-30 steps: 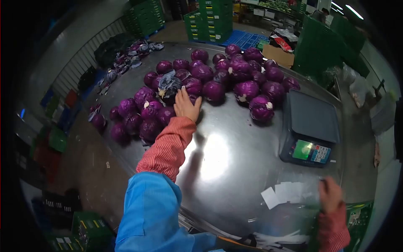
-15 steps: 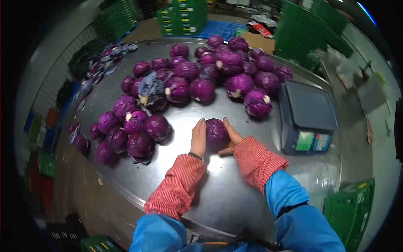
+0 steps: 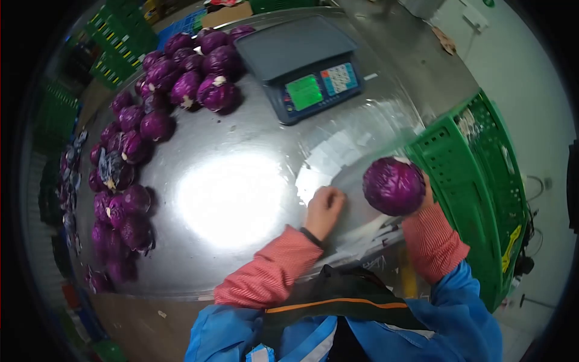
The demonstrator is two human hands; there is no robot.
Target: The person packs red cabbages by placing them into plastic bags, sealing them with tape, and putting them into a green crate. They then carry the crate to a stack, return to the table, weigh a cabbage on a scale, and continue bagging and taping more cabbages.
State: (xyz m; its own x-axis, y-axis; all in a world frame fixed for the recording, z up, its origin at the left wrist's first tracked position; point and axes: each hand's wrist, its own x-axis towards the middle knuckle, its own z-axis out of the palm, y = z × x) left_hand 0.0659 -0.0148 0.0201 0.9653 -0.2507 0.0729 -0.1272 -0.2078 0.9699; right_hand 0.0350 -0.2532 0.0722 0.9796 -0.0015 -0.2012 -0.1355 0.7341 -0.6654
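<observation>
My right hand (image 3: 427, 194) grips a red cabbage (image 3: 393, 187) from its right side, raised beside the green crate at the table's right. Most of those fingers are hidden behind the cabbage. To the left of it, my left hand (image 3: 325, 209) is curled into a loose fist over the metal table's front part, with nothing visible in it. Many more red cabbages (image 3: 155, 126) lie heaped along the left and far side of the table, some with pale cut stems showing.
A digital scale (image 3: 301, 54) with a lit green display stands at the table's far side. A large green crate (image 3: 464, 181) stands against the right edge. Stacked green crates (image 3: 123, 36) are beyond the table, and loose leaves (image 3: 69, 181) lie at far left.
The cabbage held between both hands has moved right, off the table's middle, and is now in my right hand alone. My left hand has let go and curled. The view has turned right.
</observation>
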